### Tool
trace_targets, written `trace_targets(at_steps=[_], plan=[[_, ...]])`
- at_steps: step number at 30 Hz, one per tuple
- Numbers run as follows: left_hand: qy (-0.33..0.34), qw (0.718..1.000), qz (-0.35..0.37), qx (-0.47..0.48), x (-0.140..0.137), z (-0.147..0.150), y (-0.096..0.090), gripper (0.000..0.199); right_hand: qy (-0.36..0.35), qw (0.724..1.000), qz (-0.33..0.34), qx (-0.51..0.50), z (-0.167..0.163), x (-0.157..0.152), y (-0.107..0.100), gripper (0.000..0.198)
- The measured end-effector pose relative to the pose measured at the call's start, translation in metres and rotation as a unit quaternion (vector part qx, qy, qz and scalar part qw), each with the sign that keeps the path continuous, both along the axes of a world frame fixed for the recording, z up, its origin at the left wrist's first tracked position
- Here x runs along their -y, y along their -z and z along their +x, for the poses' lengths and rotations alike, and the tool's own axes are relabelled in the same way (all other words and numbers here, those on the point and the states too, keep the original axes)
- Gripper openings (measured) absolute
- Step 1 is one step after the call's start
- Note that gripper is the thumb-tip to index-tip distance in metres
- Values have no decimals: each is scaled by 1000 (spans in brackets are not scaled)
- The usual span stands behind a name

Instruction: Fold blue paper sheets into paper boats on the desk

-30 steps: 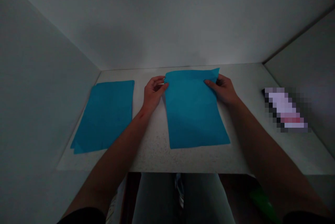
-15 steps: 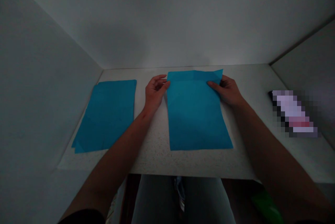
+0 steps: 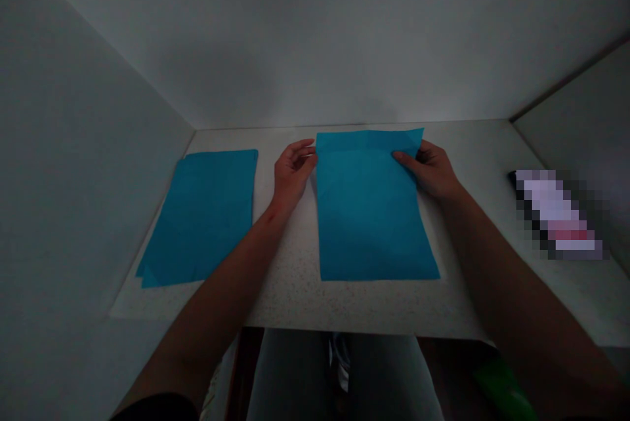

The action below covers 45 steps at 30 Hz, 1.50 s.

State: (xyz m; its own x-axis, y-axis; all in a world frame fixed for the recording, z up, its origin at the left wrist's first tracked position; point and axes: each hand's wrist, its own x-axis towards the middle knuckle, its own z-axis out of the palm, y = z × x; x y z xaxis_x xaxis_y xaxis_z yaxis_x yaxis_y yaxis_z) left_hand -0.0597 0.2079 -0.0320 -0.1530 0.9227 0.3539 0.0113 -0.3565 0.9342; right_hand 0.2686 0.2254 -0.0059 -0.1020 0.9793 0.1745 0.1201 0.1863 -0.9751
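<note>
The right hand, right of centre, pinches a blue sheet near its upper right corner, thumb on top and fingers partly hidden behind, while the left hand is half curled, thumb at the sheet's left edge (whether it grips, I cannot tell). The sheet is mid-frame over a pale, speckled table, with overlapping blue sheets at left and a plain grey wall across the top. Pixelation masks a phone-like object at right; below, the legs are cut off and a green thing is too dim to identify.
</note>
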Motion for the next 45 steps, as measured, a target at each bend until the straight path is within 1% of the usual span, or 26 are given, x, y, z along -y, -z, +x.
trace_targets(at_steps=[6,12,19,23,25,28,30,32,34,40,45], plan=[[1,1000,-5,2,1,0,-3,42,-3,1000,-1,-2,0,0,0,47],[-12,1000,-8,0,1,1,-3,40,-5,1000,-6,-1,-1,3,-2,42],[-28,1000,-9,-9,0,-1,-1,33,-15,1000,0,-5,-2,3,-5,46],[-30,999,-9,-20,0,-2,1,35,-15,1000,-7,0,0,2,-4,48],[-7,1000,-12,-18,1,-1,1,42,-9,1000,-12,-2,1,2,-2,50],[73,997,-26,-7,7,4,-1,56,3,1000,-14,-11,3,0,2,53],[127,991,-42,-11,11,7,-3,58,14,1000,-13,-15,4,-2,4,55],[156,986,-56,-24,15,8,-5,54,23,1000,-11,-14,4,-3,5,57],[160,984,-65,-35,17,7,-7,51,26,1000,-10,-12,4,-4,7,58],[130,988,-61,-56,16,5,-8,46,35,999,-9,-14,3,-4,7,61],[154,986,-54,-34,17,7,-10,51,32,999,-11,-19,2,-3,5,63]])
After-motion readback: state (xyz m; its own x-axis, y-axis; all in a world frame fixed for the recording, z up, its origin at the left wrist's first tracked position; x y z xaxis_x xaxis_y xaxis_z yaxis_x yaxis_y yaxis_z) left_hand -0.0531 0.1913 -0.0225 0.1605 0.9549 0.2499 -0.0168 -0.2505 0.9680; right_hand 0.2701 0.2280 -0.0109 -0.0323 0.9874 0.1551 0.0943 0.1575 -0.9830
